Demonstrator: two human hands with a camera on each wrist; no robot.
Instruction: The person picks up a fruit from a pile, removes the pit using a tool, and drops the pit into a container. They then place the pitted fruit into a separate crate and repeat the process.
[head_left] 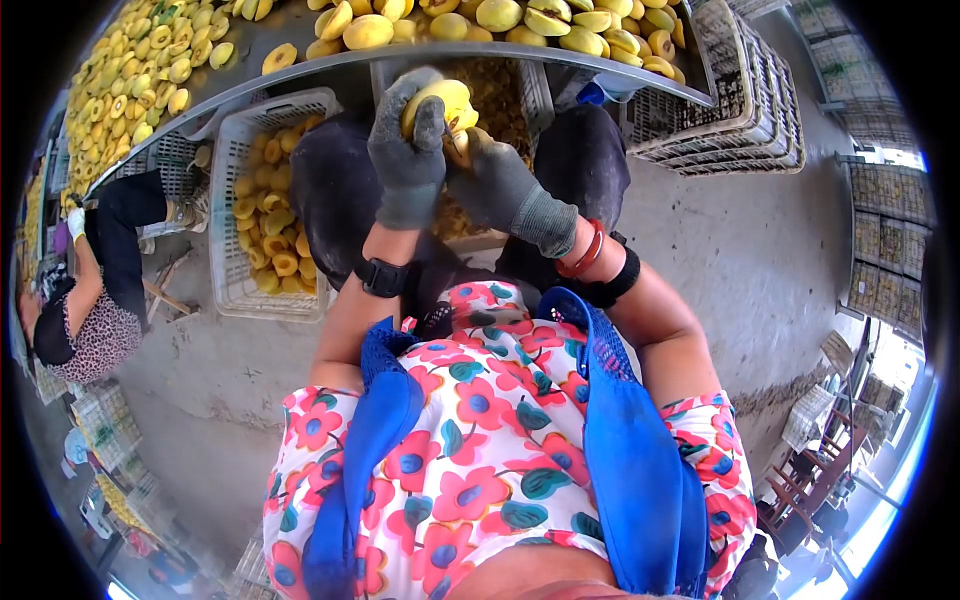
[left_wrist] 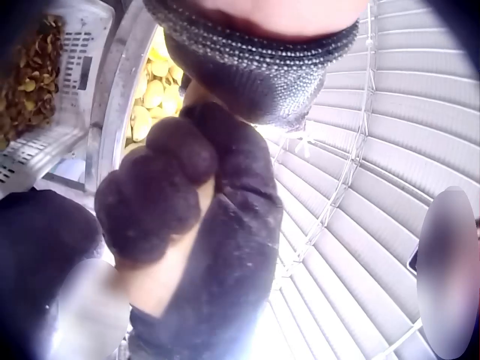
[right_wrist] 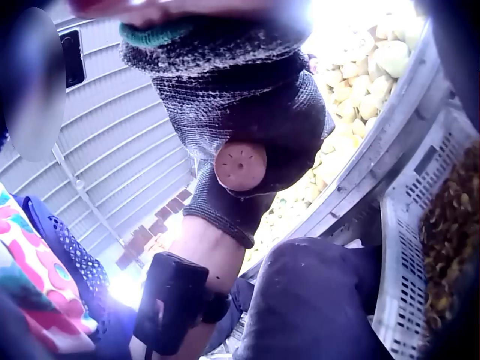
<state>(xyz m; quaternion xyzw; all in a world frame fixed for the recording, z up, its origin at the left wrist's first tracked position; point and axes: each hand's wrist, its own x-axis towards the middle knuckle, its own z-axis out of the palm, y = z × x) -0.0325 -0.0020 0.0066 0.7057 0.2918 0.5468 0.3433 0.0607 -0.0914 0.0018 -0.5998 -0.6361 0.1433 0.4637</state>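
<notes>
A yellow fruit point(head_left: 455, 97) is held in the gloved left hand point(head_left: 408, 160), with the fingers bent round it, in the head view. It is found near the top middle of the frame. The gloved right hand point(head_left: 500, 190) is kept closed just beside it, lower and to the right. More yellow fruit is piled on the metal table point(head_left: 300, 70) along the top, and cut fruit is held in a white crate point(head_left: 222, 215) at the upper left.

In the left wrist view, bent fingers point(left_wrist: 146, 206) are seen in the middle, and piled fruit point(left_wrist: 155, 94) at the upper left.

In the right wrist view, a round tan handle point(right_wrist: 241, 166) is gripped by the right hand near the middle. Brown scraps are held in a crate point(right_wrist: 403, 277) at the right edge.
</notes>
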